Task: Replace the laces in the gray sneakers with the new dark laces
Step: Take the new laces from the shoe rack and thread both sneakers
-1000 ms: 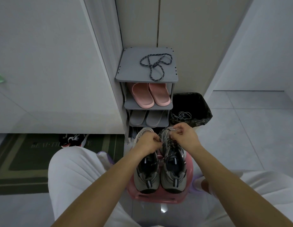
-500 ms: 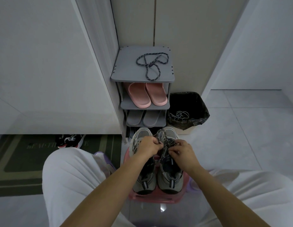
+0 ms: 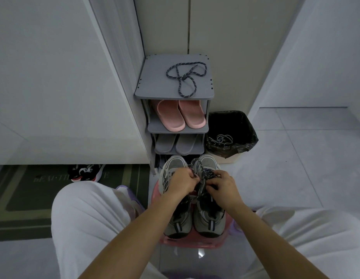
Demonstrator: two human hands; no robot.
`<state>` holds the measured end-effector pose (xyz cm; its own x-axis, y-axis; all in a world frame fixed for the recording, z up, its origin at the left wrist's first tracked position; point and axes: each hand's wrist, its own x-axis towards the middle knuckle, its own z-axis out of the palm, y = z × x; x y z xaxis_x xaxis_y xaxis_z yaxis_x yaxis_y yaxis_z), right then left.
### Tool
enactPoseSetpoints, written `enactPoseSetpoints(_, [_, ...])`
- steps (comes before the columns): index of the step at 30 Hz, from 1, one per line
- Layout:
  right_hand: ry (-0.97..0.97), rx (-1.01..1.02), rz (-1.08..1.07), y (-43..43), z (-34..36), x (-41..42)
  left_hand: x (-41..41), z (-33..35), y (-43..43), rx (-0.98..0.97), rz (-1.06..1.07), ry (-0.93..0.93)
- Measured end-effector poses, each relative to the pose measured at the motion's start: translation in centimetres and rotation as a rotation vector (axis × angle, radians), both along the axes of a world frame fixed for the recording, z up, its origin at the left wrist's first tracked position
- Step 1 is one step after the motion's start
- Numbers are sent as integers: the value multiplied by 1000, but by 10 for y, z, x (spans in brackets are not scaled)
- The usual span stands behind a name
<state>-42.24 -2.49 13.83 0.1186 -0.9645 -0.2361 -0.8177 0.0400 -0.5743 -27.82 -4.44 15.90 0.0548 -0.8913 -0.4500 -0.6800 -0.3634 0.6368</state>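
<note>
Sneakers [image 3: 208, 224], two, gray, side by side on one pink stool [image 3: 187, 241] between two white-clad knees, heels nearest. Over the right-hand one, two hands: left hand [image 3: 182, 183] and right hand [image 3: 223, 188], fingers of both curled tight, pinching one dark speckled lace [image 3: 205, 174] bunched at the eyelets. Beyond, one gray rack [image 3: 151, 89], three shelves showing: two gray slippers [image 3: 176, 143] low, two pink slippers [image 3: 181, 114] above, a second lace [image 3: 185, 77] looped loose on top. Just right of it, one black-lined bin [image 3: 247, 127] holding pale laces [image 3: 221, 138], too tangled to count. Off left, black shoe [image 3: 84, 173] on one green mat [image 3: 24, 188].
</note>
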Motion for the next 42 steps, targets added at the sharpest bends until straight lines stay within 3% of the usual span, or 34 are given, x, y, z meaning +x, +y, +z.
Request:
enactPoseSetpoints(15, [-33, -4, -34, 0, -2, 2, 2, -3, -6, 83, 3, 79])
enactPoseSetpoints(23, [-21, 2, -37, 0, -1, 3, -4, -8, -2, -35, 21, -8])
enactPoseSetpoints(36, [-64, -6, -79, -1, -8, 3, -1, -12, -3, 40, 48, 104])
enactPoseSetpoints(42, [-112, 0, -94, -1, -11, 2, -4, -11, 2, -7, -20, -25])
